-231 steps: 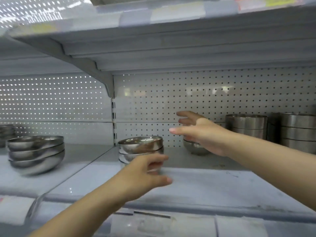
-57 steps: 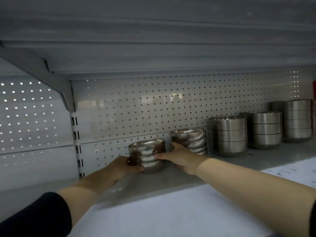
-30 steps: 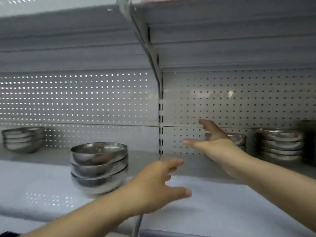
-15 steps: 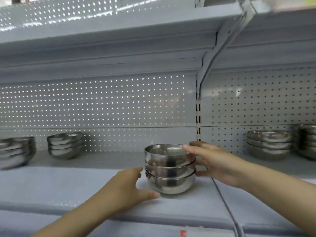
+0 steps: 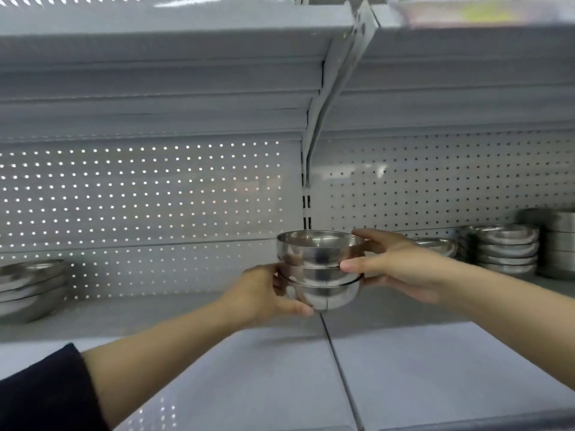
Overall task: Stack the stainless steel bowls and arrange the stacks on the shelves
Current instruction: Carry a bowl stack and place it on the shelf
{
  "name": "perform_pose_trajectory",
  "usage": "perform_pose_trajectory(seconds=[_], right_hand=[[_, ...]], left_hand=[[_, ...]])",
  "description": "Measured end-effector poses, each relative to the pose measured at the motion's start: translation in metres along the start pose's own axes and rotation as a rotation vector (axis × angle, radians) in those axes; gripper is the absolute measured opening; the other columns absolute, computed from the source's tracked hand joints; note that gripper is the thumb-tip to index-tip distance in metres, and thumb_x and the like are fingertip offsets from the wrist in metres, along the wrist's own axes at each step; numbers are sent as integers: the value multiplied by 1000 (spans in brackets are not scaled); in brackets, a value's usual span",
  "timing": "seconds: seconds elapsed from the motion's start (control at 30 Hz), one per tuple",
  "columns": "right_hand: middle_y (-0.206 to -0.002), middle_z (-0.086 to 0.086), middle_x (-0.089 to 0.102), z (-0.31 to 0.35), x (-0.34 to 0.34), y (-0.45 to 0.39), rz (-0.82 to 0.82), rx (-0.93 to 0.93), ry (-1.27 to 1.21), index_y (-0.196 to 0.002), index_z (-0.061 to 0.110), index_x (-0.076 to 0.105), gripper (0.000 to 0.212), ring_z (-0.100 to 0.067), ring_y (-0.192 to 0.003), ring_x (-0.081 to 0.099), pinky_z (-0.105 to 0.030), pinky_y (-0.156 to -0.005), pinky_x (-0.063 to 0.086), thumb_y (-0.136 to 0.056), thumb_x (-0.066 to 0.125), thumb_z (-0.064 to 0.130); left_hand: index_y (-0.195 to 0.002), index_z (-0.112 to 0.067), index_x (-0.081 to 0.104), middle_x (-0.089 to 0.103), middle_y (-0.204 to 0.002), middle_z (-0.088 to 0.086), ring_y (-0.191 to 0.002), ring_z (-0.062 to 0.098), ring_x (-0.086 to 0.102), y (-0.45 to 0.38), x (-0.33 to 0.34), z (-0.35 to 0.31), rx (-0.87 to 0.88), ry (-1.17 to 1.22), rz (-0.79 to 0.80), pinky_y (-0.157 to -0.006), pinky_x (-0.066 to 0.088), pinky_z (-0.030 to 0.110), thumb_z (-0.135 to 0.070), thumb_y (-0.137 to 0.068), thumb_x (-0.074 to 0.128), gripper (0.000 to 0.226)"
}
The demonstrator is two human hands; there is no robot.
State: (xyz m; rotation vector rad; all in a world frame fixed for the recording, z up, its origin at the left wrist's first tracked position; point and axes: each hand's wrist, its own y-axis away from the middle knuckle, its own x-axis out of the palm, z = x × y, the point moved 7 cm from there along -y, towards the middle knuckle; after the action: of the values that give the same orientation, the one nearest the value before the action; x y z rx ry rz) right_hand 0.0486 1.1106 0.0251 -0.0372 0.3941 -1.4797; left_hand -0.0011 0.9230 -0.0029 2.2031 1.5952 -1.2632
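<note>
A stack of three stainless steel bowls (image 5: 319, 269) hangs just above the grey shelf (image 5: 217, 362), over the seam between two shelf boards. My left hand (image 5: 264, 292) grips its lower left side, thumb under the bottom bowl. My right hand (image 5: 392, 265) grips the right side, fingers curled round the upper rims. On the right, further stacks of bowls (image 5: 505, 248) stand against the pegboard back, and one flatter stack (image 5: 435, 245) is partly hidden behind my right hand.
At the far left edge sits another stack of wider bowls (image 5: 29, 286). An upper shelf (image 5: 174, 42) with a slanted bracket (image 5: 329, 98) overhangs the space. The perforated back panel (image 5: 140, 197) closes the rear.
Both hands have closed on the three-bowl stack and lifted it off the shelf. The view has shifted, so the stack sits nearer the upright post.
</note>
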Motion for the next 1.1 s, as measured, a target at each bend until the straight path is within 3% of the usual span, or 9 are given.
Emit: perform_pose_trajectory(seconds=[0.07, 0.13, 0.23, 0.37, 0.5, 0.67, 0.87, 0.97, 1.1], right_hand=[[-104, 4, 72, -6, -25, -10, -20, 8, 25, -118, 20, 59, 81, -15, -98, 68, -34, -85, 56, -42, 87, 28], [-107, 4, 71, -19, -49, -23, -62, 33, 12, -115, 19, 58, 75, -17, -100, 66, -37, -87, 55, -46, 88, 24], [-101, 3, 71, -41, -73, -41, -112, 77, -13, -113, 18, 53, 63, -15, -91, 67, -32, -75, 57, -60, 86, 12], [-98, 4, 72, -67, -91, -62, -103, 118, -13, -114, 21, 58, 60, -15, -96, 66, -39, -85, 53, -61, 86, 15], [-110, 9, 63, -81, -92, -72, -147, 113, -29, -134, 24, 43, 84, -11, -101, 58, -32, -80, 52, -62, 86, 16], [-113, 1, 66, -92, -86, -77, -165, 112, -11, -123, 19, 53, 69, -15, -105, 61, -39, -90, 52, -63, 86, 15], [-121, 0, 58, -86, -88, -79, -171, 71, 81, -137, 12, 42, 83, -18, -112, 54, -37, -99, 46, -66, 84, 18], [-120, -3, 58, -85, -87, -81, -154, 72, 100, -135, 9, 43, 80, -18, -109, 55, -35, -92, 49, -67, 83, 18], [-91, 15, 56, -85, -86, -82, -182, 44, 49, -110, 25, 46, 57, -3, -83, 55, -18, -66, 45, -68, 83, 14]], left_hand=[[-78, -31, 62, 66, -69, -20, -62, -11, 58, -33, 19, -6, 2, 0, 39, -60, 44, 4, -30, -56, 87, 34], [-83, -27, 66, 72, -85, -8, -83, 4, 67, -65, 40, -7, -8, 16, 82, -81, 53, 19, -26, -56, 87, 35], [-86, -24, 67, 72, -98, 6, -97, 20, 67, -95, 62, -1, -31, 35, 107, -93, 51, 39, -20, -56, 87, 36], [-86, -21, 66, 71, -95, 5, -95, 21, 67, -125, 83, 13, -76, 65, 148, -93, 51, 37, -14, -56, 87, 37], [-84, -23, 68, 70, -87, 0, -85, 14, 65, -134, 93, 22, -69, 112, 173, -87, 52, 30, -12, -56, 87, 35], [-86, -25, 69, 70, -85, -5, -86, 10, 64, -134, 101, 32, -58, 145, 205, -87, 50, 26, -11, -60, 86, 34], [-81, -26, 68, 68, -78, -11, -80, 5, 63, -134, 100, 36, -41, 148, 179, -81, 50, 22, -10, -59, 86, 33], [-85, -21, 67, 67, -84, -3, -88, 14, 62, -135, 100, 36, -45, 141, 163, -88, 49, 30, -9, -59, 85, 34], [-83, -22, 66, 65, -77, -9, -85, 12, 60, -137, 102, 36, -42, 142, 166, -85, 48, 26, -7, -61, 84, 32]])
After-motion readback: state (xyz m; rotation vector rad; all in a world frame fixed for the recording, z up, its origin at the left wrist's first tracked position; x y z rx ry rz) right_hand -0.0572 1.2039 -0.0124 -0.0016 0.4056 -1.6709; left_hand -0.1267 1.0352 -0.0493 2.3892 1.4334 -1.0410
